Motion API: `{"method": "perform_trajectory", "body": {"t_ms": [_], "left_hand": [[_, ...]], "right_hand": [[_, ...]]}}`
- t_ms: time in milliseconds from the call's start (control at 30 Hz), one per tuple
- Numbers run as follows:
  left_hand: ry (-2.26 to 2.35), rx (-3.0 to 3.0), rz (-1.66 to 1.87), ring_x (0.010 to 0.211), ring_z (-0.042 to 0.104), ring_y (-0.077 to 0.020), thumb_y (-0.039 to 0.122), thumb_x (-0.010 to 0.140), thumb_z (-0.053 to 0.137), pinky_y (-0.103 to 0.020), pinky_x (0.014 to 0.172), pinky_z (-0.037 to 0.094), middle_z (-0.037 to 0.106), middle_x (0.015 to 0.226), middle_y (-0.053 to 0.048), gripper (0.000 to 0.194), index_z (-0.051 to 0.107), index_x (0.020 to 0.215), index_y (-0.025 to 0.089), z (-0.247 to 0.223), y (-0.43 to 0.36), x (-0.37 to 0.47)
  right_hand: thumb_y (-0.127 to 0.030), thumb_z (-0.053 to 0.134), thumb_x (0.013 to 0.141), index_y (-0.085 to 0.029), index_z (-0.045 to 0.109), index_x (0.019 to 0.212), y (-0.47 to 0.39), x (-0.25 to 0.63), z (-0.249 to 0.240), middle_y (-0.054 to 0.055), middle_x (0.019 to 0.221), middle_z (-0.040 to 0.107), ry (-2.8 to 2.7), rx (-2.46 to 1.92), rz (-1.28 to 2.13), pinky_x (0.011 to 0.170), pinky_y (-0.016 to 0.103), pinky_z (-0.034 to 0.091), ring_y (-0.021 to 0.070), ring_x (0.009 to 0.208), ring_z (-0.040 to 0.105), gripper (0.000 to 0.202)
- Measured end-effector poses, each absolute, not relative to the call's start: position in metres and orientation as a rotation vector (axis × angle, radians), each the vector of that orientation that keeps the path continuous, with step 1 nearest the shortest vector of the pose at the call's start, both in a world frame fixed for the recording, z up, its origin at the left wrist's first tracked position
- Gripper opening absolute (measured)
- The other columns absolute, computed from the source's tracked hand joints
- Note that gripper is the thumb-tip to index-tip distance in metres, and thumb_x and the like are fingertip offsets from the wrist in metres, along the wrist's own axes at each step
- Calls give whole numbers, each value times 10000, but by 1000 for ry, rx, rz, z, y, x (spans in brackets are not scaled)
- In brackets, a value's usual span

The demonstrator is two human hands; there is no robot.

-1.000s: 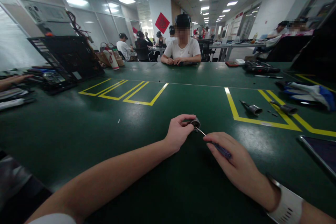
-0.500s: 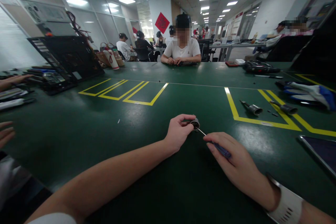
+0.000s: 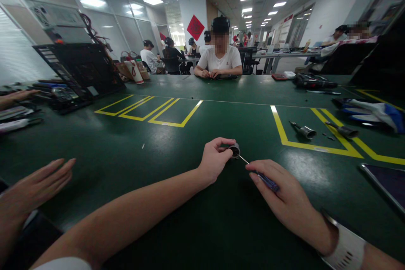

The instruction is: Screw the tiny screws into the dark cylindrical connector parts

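- The metal cup [image 3: 234,150] was located near the middle of the counter [image 3: 177,156], its open rim turned toward the right hand; whether its underside touched the counter could not be determined.
- Left hand [image 3: 215,158]: grip pinching the metal cup between thumb and fingers, the index finger lying over its upper edge.
- Right hand [image 3: 281,185]: grip closed around the handle of the screwdriver [image 3: 267,181], thumb and fingertips toward the shaft.
- The thin shaft ran up and leftward to the opening of the metal cup; contact of the tip inside was too small to confirm.
- A short gap, spanned by the shaft, separated the two hands.
- Beyond the left hand, a broad stretch of green surface extended to the left yellow outlines [image 3: 166,124].
- Right of the hands, well apart, the right yellow outline [image 3: 322,149] enclosed one stemmed metal part [image 3: 306,132]; a second stemmed part [image 3: 347,131] lay across the tape.
- Small dark pieces [image 3: 330,138] lay between those two parts.
- A flat tablet-like slab [image 3: 387,183] was cut off by the right picture edge, its corner near the tape.
- Blue-and-white gloves [image 3: 376,114] lay farther back on the right.
- A co-worker's hand [image 3: 38,185], fingers extended, reached in from the left edge, well apart from the metal cup.
- A co-worker [image 3: 220,61] sat at the counter's far edge.
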State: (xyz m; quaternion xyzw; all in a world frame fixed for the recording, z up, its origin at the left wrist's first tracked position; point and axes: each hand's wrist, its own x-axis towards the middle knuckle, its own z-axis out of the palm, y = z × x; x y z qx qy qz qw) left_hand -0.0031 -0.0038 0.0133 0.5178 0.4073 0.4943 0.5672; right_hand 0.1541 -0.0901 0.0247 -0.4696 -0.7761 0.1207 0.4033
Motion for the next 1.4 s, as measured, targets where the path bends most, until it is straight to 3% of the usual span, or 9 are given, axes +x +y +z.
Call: {"method": "perform_trajectory", "body": {"t_ms": [133, 467, 833, 1400], "left_hand": [[966, 1239, 1149, 761, 657, -130, 28, 667, 598, -286, 737, 549, 698, 928, -57, 206, 660, 833, 132, 13, -3, -5], [952, 1244, 1137, 787, 659, -130, -12, 645, 582, -315, 778, 547, 662, 1063, -83, 226, 647, 817, 119, 10, -3, -4], [973, 1248, 1124, 729, 649, -120, 10, 662, 588, -292, 721, 545, 680, 971, -70, 216, 644, 841, 118, 7, 0, -4], [948, 1242, 1105, 778, 647, -138, 4, 673, 588, -339, 764, 545, 666, 1027, -78, 229, 651, 854, 129, 8, 0, -5]], "right_hand": [[-216, 460, 887, -238, 597, 1047, -90, 155, 24, 64, 974, 659, -1982, -1185, 319, 740, 361, 543, 201, 896, 628, 212], [-183, 456, 884, -226, 582, 1057, -90, 154, 24, 75, 1003, 642, -2038, -1158, 337, 759, 372, 538, 198, 914, 612, 218], [-201, 455, 888, -211, 587, 1038, -90, 155, 23, 71, 971, 646, -2020, -1151, 320, 739, 345, 532, 189, 889, 613, 201], [-210, 451, 891, -219, 578, 1049, -90, 155, 23, 63, 984, 646, -2018, -1182, 325, 758, 355, 525, 187, 900, 611, 202]]}}
